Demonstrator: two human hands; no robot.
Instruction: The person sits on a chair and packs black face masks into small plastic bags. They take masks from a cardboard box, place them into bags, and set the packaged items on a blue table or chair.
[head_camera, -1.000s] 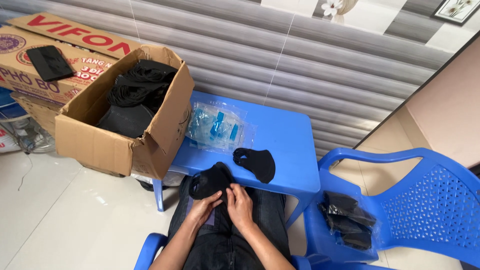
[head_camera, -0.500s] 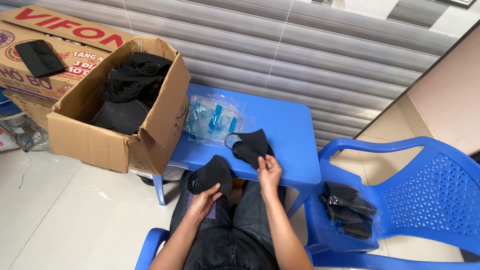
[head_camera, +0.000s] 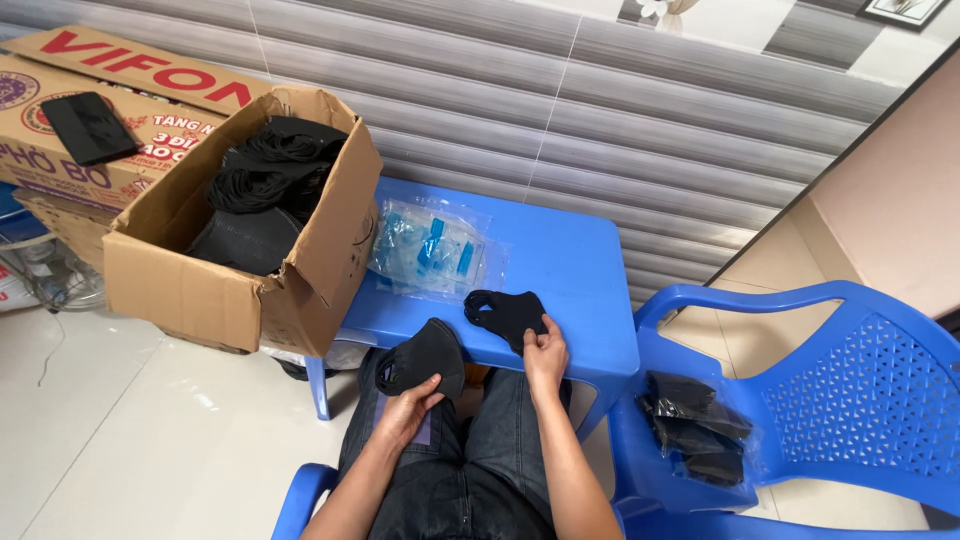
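Two black face masks in play: left hand (head_camera: 408, 412) grips one (head_camera: 425, 357) above the lap; right hand (head_camera: 545, 352) pinches another (head_camera: 508, 315) on the blue table (head_camera: 570, 270). Likely mid-sorting; next needs a steady lift.

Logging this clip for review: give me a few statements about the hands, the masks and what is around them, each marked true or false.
1. The left hand holds a black mask. True.
2. The right hand touches a second black mask on the blue table. True.
3. The cardboard box holds white masks. False: its contents are black.
4. The clear packets lie on the blue chair. False: they lie on the table; the chair seat holds bagged black items.
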